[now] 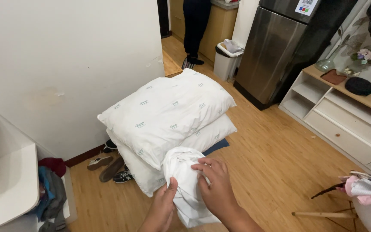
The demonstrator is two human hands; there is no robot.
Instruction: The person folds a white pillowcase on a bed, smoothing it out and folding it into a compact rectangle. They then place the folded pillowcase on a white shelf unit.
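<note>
Both hands, left hand and right hand, pinch a bunched white cloth just before two stacked pillows on the wooden floor. Beside the steel fridge, a white bin holds crumpled paper.

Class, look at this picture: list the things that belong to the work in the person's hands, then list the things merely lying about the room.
In hand: bunched white cloth, held by left hand and right hand; two stacked pillows just beyond.

Lying about: shoes, bin, fridge, shelf unit, vase.
</note>
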